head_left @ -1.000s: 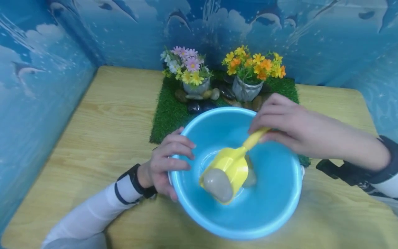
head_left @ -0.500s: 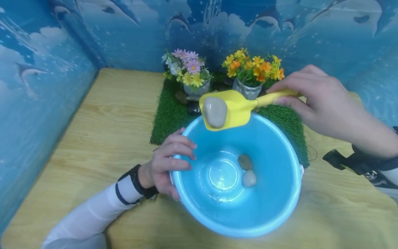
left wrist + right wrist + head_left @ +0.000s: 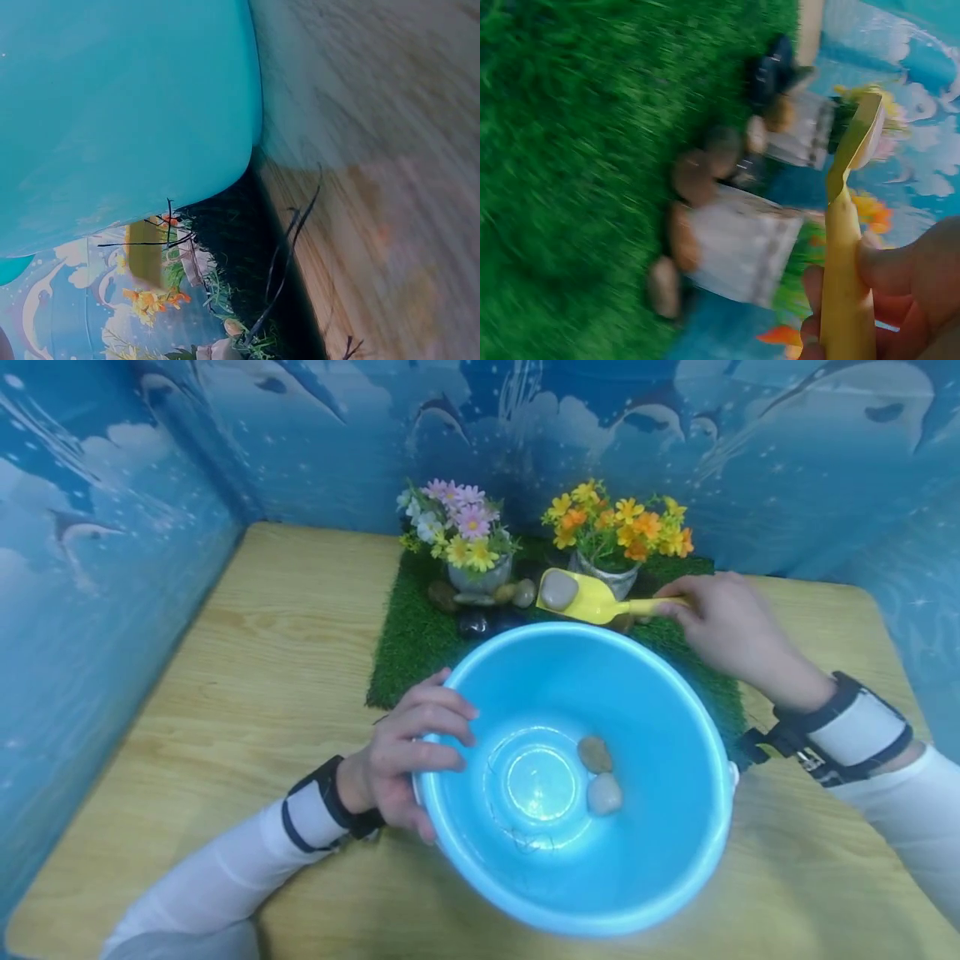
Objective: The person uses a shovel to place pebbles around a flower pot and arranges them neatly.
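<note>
My right hand (image 3: 731, 622) grips the handle of a yellow toy shovel (image 3: 596, 602), seen side-on in the right wrist view. A smooth grey stone (image 3: 558, 589) rests in its scoop, above the back of the mat near the right flowerpot. With fingers over the rim and thumb outside, my left hand (image 3: 416, 752) holds the left side of a light blue bucket (image 3: 525, 647). Inside the bucket lie a brown stone (image 3: 595, 754) and a pale grey stone (image 3: 604, 794), side by side. The left wrist view shows mostly the bucket's outer wall (image 3: 120, 112).
Behind the bucket lies a green turf mat (image 3: 416, 635). On it stand a pot of pink and yellow flowers (image 3: 480, 572) and a pot of orange flowers (image 3: 626, 527), with several stones (image 3: 474, 623) round them. A dolphin-print curtain (image 3: 337, 468) borders the wooden table (image 3: 285, 627).
The shovel, with the grey stone in it, has risen out of the bucket and moved back over the mat towards the right flowerpot. My left hand and the bucket have hardly moved.
</note>
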Action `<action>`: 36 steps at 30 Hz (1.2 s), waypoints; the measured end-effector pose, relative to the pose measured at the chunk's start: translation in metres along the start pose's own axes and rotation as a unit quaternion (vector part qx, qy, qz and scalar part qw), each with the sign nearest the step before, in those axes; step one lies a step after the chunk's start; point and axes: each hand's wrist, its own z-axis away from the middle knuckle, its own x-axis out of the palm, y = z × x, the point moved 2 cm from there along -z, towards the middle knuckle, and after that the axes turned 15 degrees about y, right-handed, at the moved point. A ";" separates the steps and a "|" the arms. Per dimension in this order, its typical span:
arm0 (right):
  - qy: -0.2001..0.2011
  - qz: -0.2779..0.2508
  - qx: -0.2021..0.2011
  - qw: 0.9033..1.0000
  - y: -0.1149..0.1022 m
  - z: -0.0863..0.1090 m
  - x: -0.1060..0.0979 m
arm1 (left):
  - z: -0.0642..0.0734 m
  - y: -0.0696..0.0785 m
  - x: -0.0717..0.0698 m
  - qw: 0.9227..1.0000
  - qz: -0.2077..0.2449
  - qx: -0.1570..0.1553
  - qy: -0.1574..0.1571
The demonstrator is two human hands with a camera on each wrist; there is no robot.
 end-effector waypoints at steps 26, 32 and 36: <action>-0.125 -0.056 0.116 0.984 0.021 -0.003 0.037 | 0.002 -0.001 0.000 1.000 -0.001 0.007 0.006; -0.144 -0.088 0.140 0.976 0.021 0.001 0.033 | 0.002 0.000 0.000 1.000 -0.004 0.003 0.003; -0.149 -0.101 0.147 0.973 0.019 0.003 0.028 | 0.001 0.000 0.000 1.000 -0.005 0.001 0.004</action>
